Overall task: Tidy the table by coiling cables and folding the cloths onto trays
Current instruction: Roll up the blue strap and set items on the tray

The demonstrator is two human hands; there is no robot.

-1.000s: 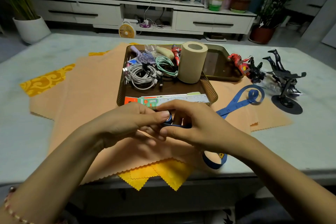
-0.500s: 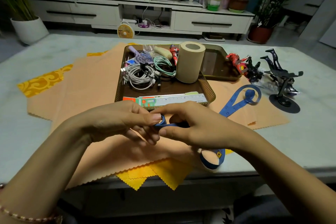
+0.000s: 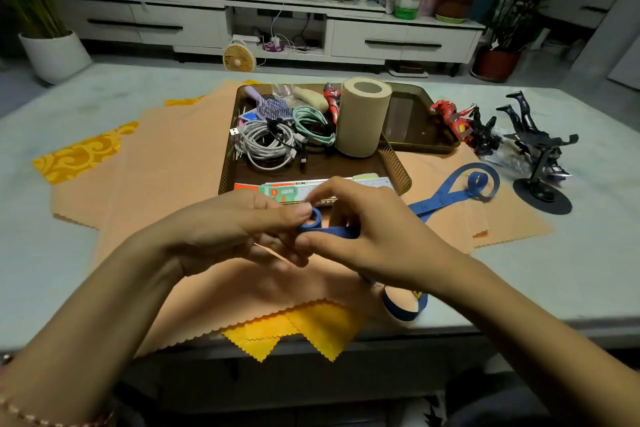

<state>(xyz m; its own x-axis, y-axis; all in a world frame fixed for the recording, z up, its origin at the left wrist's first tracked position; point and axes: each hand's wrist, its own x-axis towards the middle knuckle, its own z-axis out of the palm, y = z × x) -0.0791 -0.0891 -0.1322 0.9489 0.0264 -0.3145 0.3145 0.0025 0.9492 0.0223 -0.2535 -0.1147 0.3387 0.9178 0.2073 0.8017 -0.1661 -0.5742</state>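
Pale table (image 3: 52,270), scalloped cloth (image 3: 166,166), curled blue tape (image 3: 438,197)

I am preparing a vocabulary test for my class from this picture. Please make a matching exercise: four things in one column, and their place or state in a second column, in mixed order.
1 blue tape
2 white cable
3 paper roll
4 plain yellow cloth

A stands upright in the tray
B pinched by the left hand and the right hand
C lies coiled in the tray
D hangs over the near edge of the table

Pairs: 1-B, 2-C, 3-A, 4-D
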